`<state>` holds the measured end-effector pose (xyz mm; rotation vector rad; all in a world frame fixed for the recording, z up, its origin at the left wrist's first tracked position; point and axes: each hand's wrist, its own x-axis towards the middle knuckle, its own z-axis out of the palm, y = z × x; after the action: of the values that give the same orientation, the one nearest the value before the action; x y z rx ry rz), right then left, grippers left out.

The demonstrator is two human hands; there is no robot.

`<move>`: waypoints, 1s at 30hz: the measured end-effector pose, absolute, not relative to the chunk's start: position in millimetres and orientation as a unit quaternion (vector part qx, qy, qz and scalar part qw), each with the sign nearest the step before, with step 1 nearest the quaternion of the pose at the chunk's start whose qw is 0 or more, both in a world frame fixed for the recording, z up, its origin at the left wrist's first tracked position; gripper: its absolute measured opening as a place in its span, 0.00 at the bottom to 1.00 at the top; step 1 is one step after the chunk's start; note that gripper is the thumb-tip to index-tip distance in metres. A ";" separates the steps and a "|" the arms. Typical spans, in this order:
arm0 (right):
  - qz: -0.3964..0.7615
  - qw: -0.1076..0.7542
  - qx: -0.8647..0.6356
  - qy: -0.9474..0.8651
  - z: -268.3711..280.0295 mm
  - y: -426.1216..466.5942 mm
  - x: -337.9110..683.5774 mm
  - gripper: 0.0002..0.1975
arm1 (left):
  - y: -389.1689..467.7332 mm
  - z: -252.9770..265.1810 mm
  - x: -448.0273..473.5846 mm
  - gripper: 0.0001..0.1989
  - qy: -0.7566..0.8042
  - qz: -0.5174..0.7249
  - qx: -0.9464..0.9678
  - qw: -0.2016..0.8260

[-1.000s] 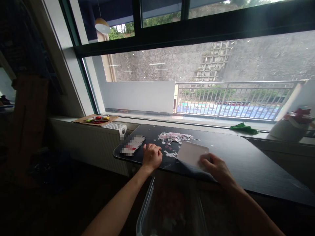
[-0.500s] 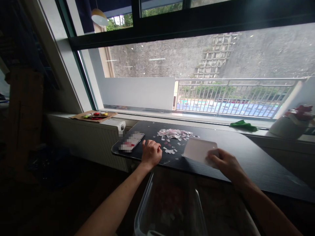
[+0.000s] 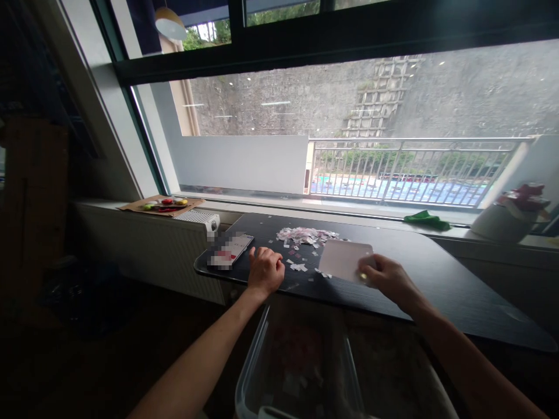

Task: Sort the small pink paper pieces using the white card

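My right hand (image 3: 384, 273) grips a pale, flat rectangular panel (image 3: 343, 262) by its right end and holds it low over the dark table. White paper scraps (image 3: 323, 273) lie along the panel's lower left edge. My left hand (image 3: 265, 269) rests at the table's near edge with fingers curled in, and nothing shows in them. Beside it, to the left, lies a phone (image 3: 238, 247), partly blurred out. A heap of small paper pieces (image 3: 305, 235) sits farther back, with a smaller cluster (image 3: 297, 266) between my hands. Below the edge stands a clear plastic bin (image 3: 253, 361) containing scraps.
The dark table (image 3: 419, 291) stands against the window sill. A radiator (image 3: 152, 250) is at its left, with a cardboard sheet (image 3: 135, 205) bearing colourful items above. On the sill lie a green cloth (image 3: 427, 220) and a whitish rounded object (image 3: 502, 218).
My right hand has moved slightly left with the panel, and scraps now show at its lower left edge. The view has shifted a little; my left hand keeps nearly the same pose.
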<state>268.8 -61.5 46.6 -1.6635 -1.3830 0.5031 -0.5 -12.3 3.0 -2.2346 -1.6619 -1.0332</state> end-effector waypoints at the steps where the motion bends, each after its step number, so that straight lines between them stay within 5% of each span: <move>1: 0.199 0.433 -0.682 -0.555 49.7 -65.7 276.8 0.09 | -12.2 2.6 -0.3 0.09 -0.557 -0.347 -0.750 0.087; 22: 0.396 0.482 -0.616 -0.481 41.3 -69.8 321.1 0.07 | -12.7 3.5 -3.0 0.10 -0.551 -0.340 -0.755 0.106; 30: 0.424 0.398 -0.665 -0.468 46.7 -69.2 333.0 0.07 | -10.7 2.0 -4.1 0.09 -0.545 -0.348 -0.755 0.111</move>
<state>333.0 -69.2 46.7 -1.6842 -1.1862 1.0731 -4.1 -10.7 2.0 -2.2166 -1.6002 -1.0215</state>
